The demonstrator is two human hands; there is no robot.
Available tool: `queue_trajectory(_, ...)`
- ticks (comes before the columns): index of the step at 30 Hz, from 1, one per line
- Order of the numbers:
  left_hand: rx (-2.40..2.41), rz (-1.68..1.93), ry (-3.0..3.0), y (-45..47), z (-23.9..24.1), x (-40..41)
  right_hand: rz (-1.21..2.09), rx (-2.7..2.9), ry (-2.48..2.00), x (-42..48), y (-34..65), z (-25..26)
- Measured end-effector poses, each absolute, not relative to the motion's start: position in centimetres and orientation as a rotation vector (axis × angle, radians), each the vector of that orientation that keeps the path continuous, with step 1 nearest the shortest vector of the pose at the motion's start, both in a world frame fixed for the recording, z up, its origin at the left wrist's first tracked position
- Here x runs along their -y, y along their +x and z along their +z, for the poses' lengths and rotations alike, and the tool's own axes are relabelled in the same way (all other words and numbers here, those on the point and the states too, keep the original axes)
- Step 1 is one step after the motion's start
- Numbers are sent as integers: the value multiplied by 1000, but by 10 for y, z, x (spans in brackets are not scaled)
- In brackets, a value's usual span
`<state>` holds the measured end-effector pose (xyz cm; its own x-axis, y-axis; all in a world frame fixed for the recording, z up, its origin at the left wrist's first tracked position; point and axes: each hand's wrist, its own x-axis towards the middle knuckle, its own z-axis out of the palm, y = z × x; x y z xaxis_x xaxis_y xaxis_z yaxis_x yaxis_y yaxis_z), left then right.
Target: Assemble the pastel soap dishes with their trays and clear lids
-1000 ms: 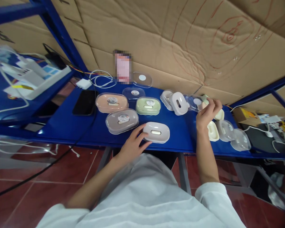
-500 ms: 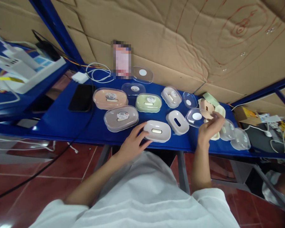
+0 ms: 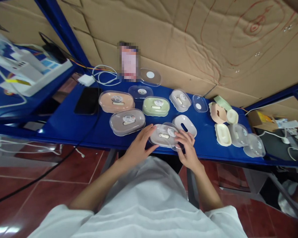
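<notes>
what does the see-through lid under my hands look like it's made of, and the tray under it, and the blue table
The clear lid looks like thin glossy plastic: the tray shows through it, and it bears a round white sticker. The tray beneath looks like opaque pale plastic, moulded with rounded edges, smoother than shiny. The blue table seems to be painted metal, since it carries soft glare patches, though laminate can't be ruled out.

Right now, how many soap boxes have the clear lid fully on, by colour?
Peach soap box: 1
Grey soap box: 1
Green soap box: 1
White soap box: 1
Total: 4
Not counted: pale box under left hand and right hand, its clear lid askew.
</notes>
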<state>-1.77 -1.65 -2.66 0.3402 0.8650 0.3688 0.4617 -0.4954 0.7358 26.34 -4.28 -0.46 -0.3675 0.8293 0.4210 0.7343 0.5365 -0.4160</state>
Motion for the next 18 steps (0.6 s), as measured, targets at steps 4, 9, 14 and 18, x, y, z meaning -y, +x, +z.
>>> queue_trajectory(4,-1136,988,2105,-20,-26,15,366,2240,-1207,37,257,3)
queue_trajectory(9,-1140,1006,2093,-22,-26,14,395,2363,-1143,26,247,8)
queue_trajectory(14,-1169,993,2096,-23,-24,14,473,2496,-1063,23,252,23)
queue_trajectory(18,-1161,996,2138,-24,-25,14,375,2583,-1075,21,249,25)
